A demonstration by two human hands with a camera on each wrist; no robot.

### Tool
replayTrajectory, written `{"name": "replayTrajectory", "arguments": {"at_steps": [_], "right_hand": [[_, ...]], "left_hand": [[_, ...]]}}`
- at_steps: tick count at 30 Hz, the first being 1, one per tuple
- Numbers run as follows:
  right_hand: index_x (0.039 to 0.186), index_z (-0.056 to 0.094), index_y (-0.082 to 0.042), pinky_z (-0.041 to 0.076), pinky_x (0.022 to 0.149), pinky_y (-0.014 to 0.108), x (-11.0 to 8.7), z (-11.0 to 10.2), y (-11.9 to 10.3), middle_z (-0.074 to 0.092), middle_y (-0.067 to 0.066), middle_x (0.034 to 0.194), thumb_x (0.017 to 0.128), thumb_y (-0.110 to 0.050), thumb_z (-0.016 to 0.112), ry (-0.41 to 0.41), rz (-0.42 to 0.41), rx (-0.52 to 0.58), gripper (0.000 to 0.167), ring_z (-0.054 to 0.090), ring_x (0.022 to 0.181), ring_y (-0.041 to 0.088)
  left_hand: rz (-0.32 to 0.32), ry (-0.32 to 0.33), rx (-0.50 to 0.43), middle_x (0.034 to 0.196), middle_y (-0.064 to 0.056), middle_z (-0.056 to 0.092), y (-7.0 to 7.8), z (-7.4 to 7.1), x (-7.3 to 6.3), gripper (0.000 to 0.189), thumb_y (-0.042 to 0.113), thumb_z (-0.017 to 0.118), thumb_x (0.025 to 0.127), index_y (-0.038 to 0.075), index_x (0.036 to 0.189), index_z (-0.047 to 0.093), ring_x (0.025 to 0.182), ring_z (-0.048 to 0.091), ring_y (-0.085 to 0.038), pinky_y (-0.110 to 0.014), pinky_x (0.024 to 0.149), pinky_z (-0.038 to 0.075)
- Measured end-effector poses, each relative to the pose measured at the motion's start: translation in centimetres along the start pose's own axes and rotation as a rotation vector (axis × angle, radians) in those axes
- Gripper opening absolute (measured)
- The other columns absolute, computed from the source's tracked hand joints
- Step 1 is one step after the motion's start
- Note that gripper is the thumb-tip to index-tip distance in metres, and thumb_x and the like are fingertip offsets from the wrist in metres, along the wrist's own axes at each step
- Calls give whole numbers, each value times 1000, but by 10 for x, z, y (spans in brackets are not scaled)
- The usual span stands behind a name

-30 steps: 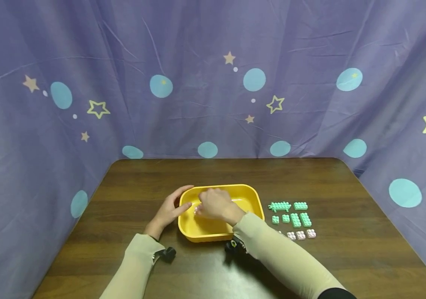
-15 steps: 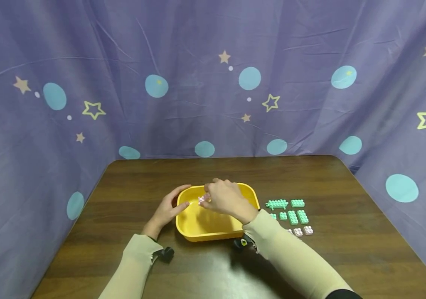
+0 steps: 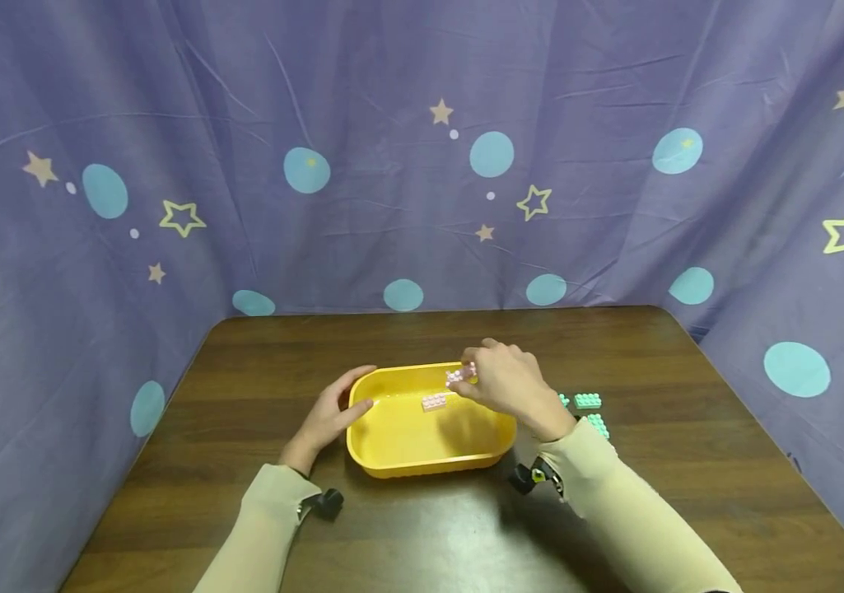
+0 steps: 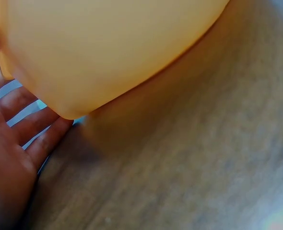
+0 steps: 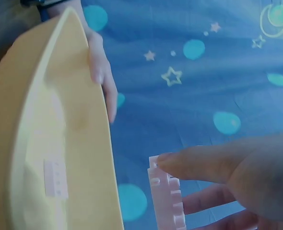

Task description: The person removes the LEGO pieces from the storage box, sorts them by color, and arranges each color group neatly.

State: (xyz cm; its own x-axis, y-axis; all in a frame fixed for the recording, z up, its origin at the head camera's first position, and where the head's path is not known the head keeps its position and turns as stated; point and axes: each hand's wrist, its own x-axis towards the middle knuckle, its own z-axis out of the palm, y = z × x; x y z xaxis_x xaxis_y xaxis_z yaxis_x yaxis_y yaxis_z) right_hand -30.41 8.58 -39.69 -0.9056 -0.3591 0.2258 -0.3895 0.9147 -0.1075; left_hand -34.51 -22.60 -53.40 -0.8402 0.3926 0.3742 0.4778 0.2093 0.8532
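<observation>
My left hand grips the left end of a yellow plastic bin, thumb over the rim and fingers along the outside. In the left wrist view its fingers bend against the bin's wall. My right hand pinches a pink studded building block between thumb and fingers, over the bin's back right rim. Seen from the right wrist, this pink block has studs along one side and a small piece at its end. Another pink block lies on the bin's floor, studs up.
Right of the bin, green blocks lie on the brown wooden table, partly hidden by my right hand and sleeve. A purple curtain with stars and dots hangs behind the table.
My right hand has lifted a pink block from inside the bin and carried it right, to the back right rim. The other pink block now shows. My left hand keeps its hold.
</observation>
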Motion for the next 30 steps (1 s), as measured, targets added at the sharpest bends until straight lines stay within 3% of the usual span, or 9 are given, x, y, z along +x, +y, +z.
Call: {"name": "replayTrajectory", "arguments": {"at_steps": [7,14,21,30], "right_hand": [[100,73,-23,48,49,42,-24,-2,31,63,0,89,77,-58,71,38,85,10,42,61,65,26],[105,72,-22,47,48,42,-56,-1,54,64,4,95,76,-58,72,65,161,28,46,62,65,29],[108,72,-18,45,45,42,-89,5,68,63,5,96,74,-55,77,95,213,67,49,62,63,32],[100,73,-19,49,51,46,-119,18,75,61,4,95,70,-47,82,93,265,139,42,64,74,30]], "left_hand": [[-3,7,10,134,-18,56,3,1,0,53,8,63,92,8,143,46,110,58,-35,-20,89,50],[6,-25,-20,133,-31,52,29,0,-1,54,2,62,92,-7,141,42,108,55,-48,-23,86,51],[2,-4,21,135,-21,54,5,0,1,54,6,63,93,3,144,44,110,57,-38,-20,89,49],[-1,9,23,138,-16,53,-1,1,2,54,9,64,93,7,143,46,115,56,-35,-19,91,48]]}}
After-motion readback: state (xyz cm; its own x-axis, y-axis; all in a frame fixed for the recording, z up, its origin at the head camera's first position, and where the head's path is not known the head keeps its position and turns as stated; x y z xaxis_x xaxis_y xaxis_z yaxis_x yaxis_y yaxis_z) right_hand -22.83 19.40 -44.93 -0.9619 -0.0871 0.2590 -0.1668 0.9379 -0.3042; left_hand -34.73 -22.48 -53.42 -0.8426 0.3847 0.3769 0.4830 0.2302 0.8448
